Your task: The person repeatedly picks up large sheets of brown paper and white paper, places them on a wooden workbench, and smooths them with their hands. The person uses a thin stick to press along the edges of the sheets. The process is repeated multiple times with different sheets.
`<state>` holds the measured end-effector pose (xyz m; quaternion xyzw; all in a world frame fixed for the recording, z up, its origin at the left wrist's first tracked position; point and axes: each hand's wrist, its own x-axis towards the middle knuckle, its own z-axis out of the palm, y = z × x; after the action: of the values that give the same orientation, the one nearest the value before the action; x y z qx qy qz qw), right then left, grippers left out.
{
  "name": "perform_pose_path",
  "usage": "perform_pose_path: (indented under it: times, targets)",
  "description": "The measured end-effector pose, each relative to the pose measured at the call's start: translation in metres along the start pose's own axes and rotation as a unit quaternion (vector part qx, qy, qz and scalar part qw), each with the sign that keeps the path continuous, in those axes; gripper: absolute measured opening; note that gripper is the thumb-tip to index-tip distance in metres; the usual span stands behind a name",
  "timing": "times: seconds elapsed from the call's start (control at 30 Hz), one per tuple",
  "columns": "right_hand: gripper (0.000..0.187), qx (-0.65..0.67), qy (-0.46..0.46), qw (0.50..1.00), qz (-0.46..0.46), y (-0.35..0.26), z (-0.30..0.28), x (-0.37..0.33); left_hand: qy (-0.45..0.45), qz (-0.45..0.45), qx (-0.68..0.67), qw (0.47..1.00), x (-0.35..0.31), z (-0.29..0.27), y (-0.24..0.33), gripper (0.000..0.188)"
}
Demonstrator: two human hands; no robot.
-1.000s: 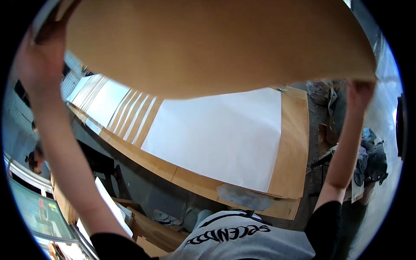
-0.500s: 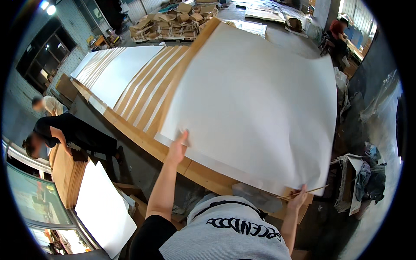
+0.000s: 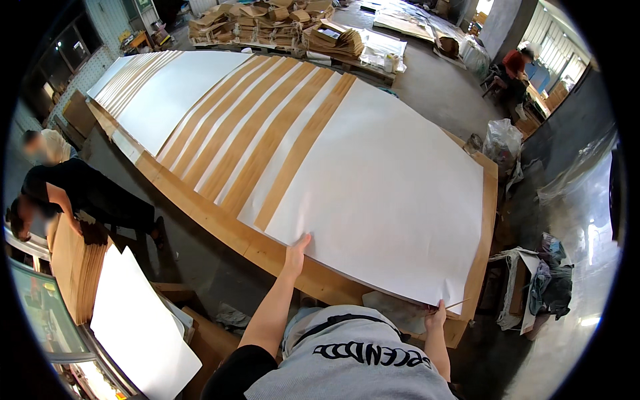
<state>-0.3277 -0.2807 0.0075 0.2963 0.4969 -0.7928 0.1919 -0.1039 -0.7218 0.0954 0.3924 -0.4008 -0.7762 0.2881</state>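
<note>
A large white sheet (image 3: 393, 193), like paper or thin card, lies nearly flat across the near right part of a long wooden table (image 3: 257, 257). My left hand (image 3: 299, 250) pinches its near edge toward the left corner, thumb on top. At the near right corner my right hand (image 3: 435, 315) grips the edge, and the sheet puckers there. A thin stick (image 3: 459, 303) juts out to the right from that same hand. Left of the sheet, brown bands (image 3: 270, 127) alternate with white ones, and another white sheet (image 3: 190, 93) lies farther along the table.
On the left a person in black (image 3: 87, 193) bends over a stack of brown board (image 3: 77, 267), with white sheets (image 3: 140, 327) beside it. Piled cardboard (image 3: 260, 27) stands beyond the table. A cluttered box (image 3: 527, 287) is at right; another person (image 3: 517, 67) sits far right.
The white sheet has come down from a raised, bowed position to lie nearly flat, uncovering more brown and white bands. Both hands still hold its near edge.
</note>
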Motion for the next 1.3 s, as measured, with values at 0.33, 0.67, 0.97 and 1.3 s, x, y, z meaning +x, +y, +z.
perform_pose_path:
  times: [0.33, 0.67, 0.97, 1.3]
  targets:
    - [0.022, -0.067, 0.024, 0.997, -0.034, 0.001, -0.009, 0.014, 0.028, -0.008, -0.061, 0.998, 0.009, -0.009, -0.017, 0.043]
    - [0.022, -0.060, -0.006, 0.998, -0.033, -0.004, 0.005, -0.003, 0.049, 0.104, -0.052, 0.992, 0.008, -0.024, -0.013, 0.036]
    - [0.021, -0.091, 0.010, 0.995, -0.028, -0.006, -0.003, 0.004, 0.241, 0.098, 0.138, 0.956, 0.009, -0.061, 0.027, 0.022]
    - [0.024, -0.065, 0.013, 0.997, -0.038, -0.008, 0.003, 0.001, 0.259, 0.090, 0.046, 0.961, 0.013, -0.058, 0.020, 0.019]
